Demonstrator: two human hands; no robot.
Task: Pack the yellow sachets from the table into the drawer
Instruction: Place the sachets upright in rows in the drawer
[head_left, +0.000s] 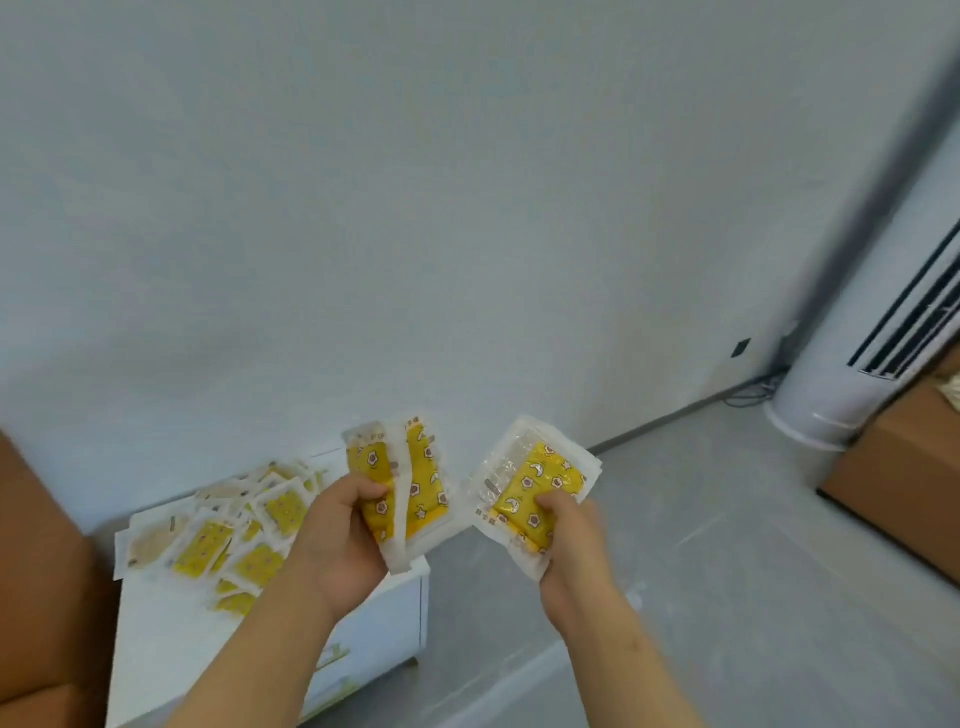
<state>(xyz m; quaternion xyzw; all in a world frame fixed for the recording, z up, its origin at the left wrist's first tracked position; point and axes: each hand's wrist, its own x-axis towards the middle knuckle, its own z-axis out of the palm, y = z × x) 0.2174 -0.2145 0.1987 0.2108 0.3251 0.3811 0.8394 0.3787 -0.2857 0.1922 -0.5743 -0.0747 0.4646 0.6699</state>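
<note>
My left hand grips a bunch of yellow sachets with clear white edges, held upright above the right end of the small white table. To its right, my right hand holds a second stack of yellow sachets, tilted, over the floor. A pile of several more yellow sachets lies spread across the back of the table top. The white front of the cabinet with a drawer shows below my left forearm; whether the drawer is open I cannot tell.
A brown piece of furniture stands against the table's left side. At the right, a white standing air conditioner and a cardboard box sit on the grey floor. A plain wall rises behind.
</note>
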